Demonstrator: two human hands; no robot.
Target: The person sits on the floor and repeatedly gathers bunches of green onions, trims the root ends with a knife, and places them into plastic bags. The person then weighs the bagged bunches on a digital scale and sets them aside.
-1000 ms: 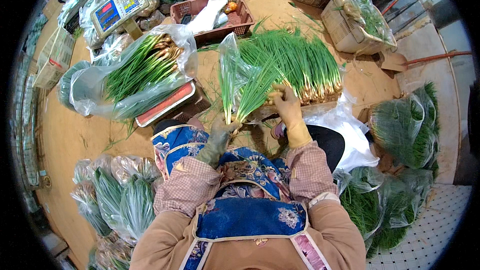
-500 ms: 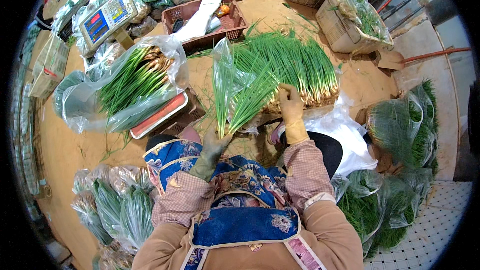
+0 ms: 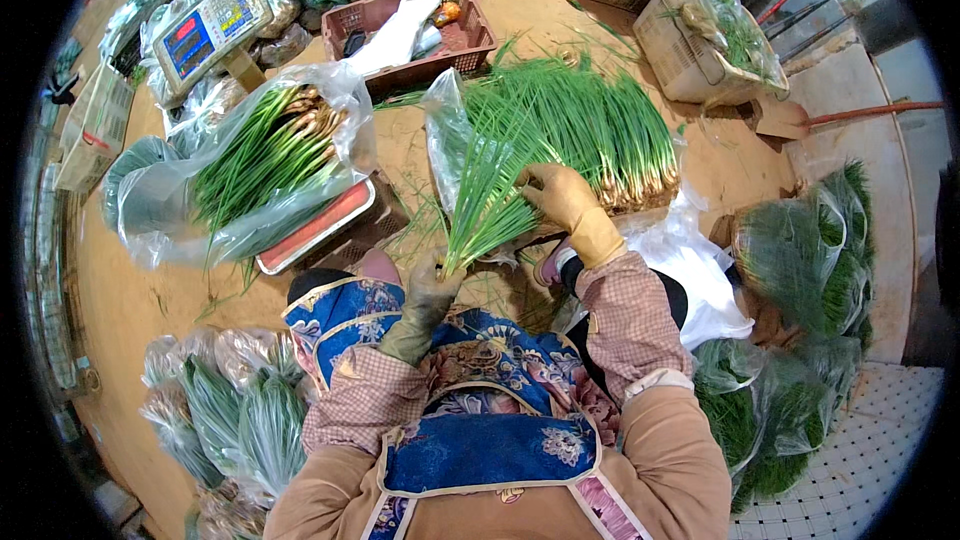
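My left hand [image 3: 430, 292], in a grey-green glove, is closed round the lower ends of a small bunch of green onions [image 3: 485, 215]; their leaves fan up and away. At the right edge of this bunch is my right hand [image 3: 562, 202], in a yellowish glove, its fingers curled together at the leaves. What its fingertips pinch, if anything, is too small to make out. Just beyond lies a wide pile of green onions [image 3: 600, 125], white root ends toward me. A clear plastic bag [image 3: 445, 130] lies left of the pile, partly behind the held leaves.
At left, an open plastic bag of green onions [image 3: 265, 155] rests on a scale's tray [image 3: 320, 227], with the scale display [image 3: 212, 32] behind. A brown crate [image 3: 455, 65] stands farther back. Bagged greens lie at lower left [image 3: 245, 410] and right [image 3: 800, 260]. White plastic [image 3: 690, 275] lies beside my right arm.
My right hand has moved left and slightly nearer, from the pile's front to the held bunch. The bunch's leaves, spread in two parts before, are now gathered together and lean right.
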